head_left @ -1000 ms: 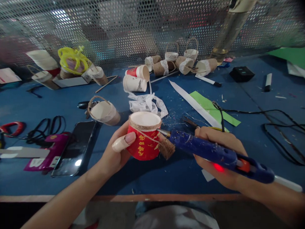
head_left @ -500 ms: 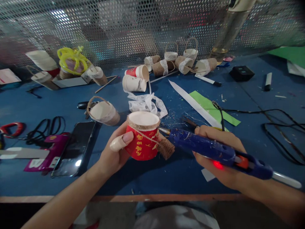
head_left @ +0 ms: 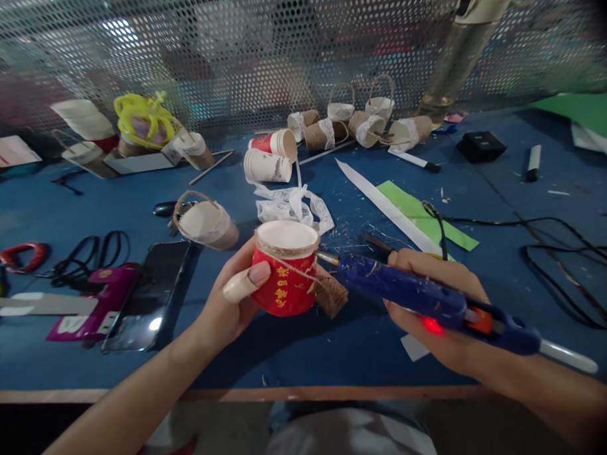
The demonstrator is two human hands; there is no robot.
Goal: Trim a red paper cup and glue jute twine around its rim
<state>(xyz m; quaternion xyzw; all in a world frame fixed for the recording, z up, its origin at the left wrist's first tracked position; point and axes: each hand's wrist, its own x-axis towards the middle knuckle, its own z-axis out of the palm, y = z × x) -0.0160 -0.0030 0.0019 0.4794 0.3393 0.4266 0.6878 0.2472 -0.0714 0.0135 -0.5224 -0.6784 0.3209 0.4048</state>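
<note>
My left hand (head_left: 231, 298) is closed around a small red paper cup (head_left: 284, 280) with gold characters, held upright above the blue table (head_left: 329, 348). Brown twine circles the cup's rim, and a strand runs down to a twine spool (head_left: 330, 295) at its right side. My right hand (head_left: 437, 305) grips a blue hot glue gun (head_left: 420, 299) with a red light lit. Its metal nozzle (head_left: 326, 257) points left and touches the cup just under the rim.
A black phone (head_left: 149, 305), a magenta tool (head_left: 94, 306), scissors and black loops lie at the left. White lace (head_left: 291, 207), twine-handled cup baskets (head_left: 207, 223) and more cups (head_left: 268, 165) sit behind. Paper strips (head_left: 418, 215) and black cables (head_left: 556, 249) lie right. A perforated metal wall (head_left: 240, 46) backs the table.
The cup and glue gun have shifted slightly up and away from me; the nozzle stays at the cup's rim.
</note>
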